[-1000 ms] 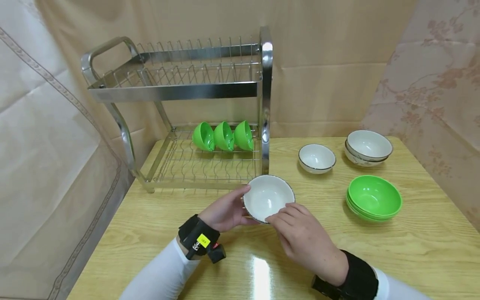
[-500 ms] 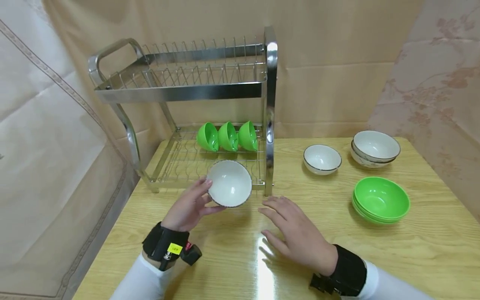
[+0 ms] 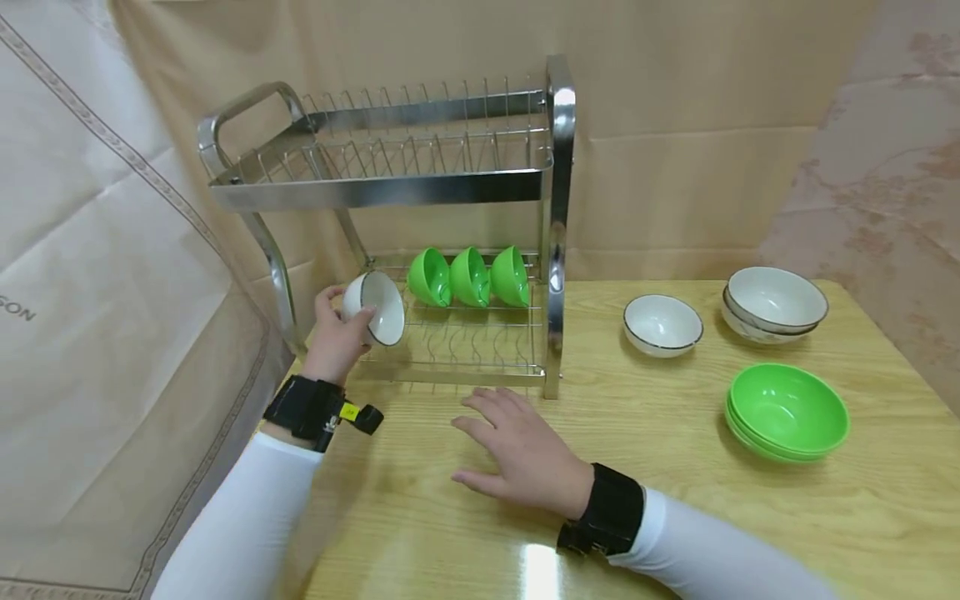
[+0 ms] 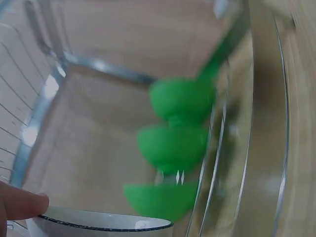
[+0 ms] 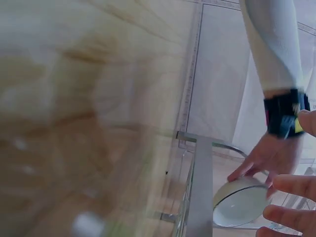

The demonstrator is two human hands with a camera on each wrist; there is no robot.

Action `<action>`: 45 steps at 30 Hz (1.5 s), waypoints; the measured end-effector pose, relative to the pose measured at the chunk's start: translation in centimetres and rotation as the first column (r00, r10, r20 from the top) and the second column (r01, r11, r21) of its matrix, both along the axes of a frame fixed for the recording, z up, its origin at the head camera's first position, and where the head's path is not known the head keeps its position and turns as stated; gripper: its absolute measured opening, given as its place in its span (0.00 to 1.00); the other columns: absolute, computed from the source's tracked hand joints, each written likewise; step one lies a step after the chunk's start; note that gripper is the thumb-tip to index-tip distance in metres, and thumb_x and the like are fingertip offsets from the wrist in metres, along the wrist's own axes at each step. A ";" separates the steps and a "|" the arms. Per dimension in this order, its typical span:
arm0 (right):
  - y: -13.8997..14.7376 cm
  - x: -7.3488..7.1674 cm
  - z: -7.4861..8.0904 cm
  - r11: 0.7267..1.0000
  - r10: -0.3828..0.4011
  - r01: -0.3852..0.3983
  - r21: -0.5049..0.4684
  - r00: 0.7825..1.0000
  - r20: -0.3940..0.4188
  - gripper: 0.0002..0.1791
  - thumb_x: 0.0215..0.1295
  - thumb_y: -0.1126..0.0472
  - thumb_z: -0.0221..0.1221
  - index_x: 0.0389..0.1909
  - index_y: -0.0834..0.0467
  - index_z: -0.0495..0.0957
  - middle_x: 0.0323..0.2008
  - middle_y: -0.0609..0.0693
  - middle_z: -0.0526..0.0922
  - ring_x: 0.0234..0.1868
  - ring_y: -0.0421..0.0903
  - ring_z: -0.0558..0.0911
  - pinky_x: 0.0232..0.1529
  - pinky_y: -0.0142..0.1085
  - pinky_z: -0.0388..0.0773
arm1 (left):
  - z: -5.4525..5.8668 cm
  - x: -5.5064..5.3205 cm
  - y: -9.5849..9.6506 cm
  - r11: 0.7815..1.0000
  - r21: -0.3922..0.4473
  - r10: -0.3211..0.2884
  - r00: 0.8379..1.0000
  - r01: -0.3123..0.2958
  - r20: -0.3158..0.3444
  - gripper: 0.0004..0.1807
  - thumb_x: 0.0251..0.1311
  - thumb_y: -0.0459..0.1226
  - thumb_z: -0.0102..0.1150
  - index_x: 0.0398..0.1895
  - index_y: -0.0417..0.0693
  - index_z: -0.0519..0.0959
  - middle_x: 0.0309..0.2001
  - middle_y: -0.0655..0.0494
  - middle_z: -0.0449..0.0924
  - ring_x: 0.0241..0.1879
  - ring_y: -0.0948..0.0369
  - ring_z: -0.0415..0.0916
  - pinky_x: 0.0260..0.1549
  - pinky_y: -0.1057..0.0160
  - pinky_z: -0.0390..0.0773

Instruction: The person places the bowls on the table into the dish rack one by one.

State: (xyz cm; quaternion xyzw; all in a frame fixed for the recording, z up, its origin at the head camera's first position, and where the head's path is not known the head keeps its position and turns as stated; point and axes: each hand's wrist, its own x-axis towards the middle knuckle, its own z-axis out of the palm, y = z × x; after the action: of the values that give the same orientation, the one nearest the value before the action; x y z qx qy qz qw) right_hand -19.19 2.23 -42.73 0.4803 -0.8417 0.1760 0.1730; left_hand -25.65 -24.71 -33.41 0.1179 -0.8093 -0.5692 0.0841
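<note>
White bowl point(image 3: 384, 308), L of ctr in head view by the lower rack tier point(image 3: 480, 377), is prob. light, stiff, slick & fragile, so we'd grip rim + wall. It's tipped, mouth facing R; round, so no real long axis. Our left hand point(image 3: 333, 337) has fingers pinching its rim; right hand's point(image 3: 521, 458) are spread.

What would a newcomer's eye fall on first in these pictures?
Probably the three green bowls, tilted in a row on the metal rack's lower tier. Next, the white, dark-rimmed bowl that the left hand grips to their left, then the green bowl stack at the right of the table.
</note>
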 end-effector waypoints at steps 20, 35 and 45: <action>-1.0 -0.4 0.1 0.999 0.005 -0.004 0.048 1.000 -0.011 0.34 0.64 0.29 0.48 0.57 0.50 0.76 0.63 0.54 0.70 0.67 0.50 0.58 0.70 0.55 0.49 | -2.0 -10.3 0.7 0.878 -0.471 0.112 0.994 -0.092 0.015 0.25 0.67 0.40 0.55 0.63 0.48 0.59 0.57 0.31 0.62 0.52 0.42 0.64 0.50 0.45 0.72; -1.1 -0.5 -0.1 0.998 0.021 -0.019 0.056 0.999 -0.024 0.31 0.64 0.32 0.50 0.54 0.51 0.78 0.62 0.54 0.71 0.67 0.50 0.58 0.71 0.55 0.47 | -2.0 -12.9 0.5 0.885 -0.464 0.050 0.987 0.026 0.150 0.30 0.69 0.45 0.51 0.69 0.52 0.54 0.62 0.32 0.57 0.50 0.43 0.65 0.47 0.46 0.73; -1.0 -0.6 0.0 0.998 0.013 -0.011 0.061 1.000 -0.027 0.31 0.65 0.31 0.49 0.54 0.51 0.78 0.62 0.54 0.71 0.67 0.50 0.58 0.71 0.55 0.48 | -2.9 -13.6 -0.4 0.922 -0.386 0.021 0.992 0.028 0.123 0.29 0.72 0.42 0.46 0.70 0.45 0.50 0.64 0.30 0.59 0.52 0.43 0.65 0.51 0.48 0.71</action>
State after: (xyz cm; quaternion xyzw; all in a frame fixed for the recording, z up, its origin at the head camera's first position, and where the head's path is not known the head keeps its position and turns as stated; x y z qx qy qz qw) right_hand -19.76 1.23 -42.73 0.4928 -0.8412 0.1447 0.1688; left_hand -39.30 -25.11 -36.28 0.1328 -0.9095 -0.3902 0.0540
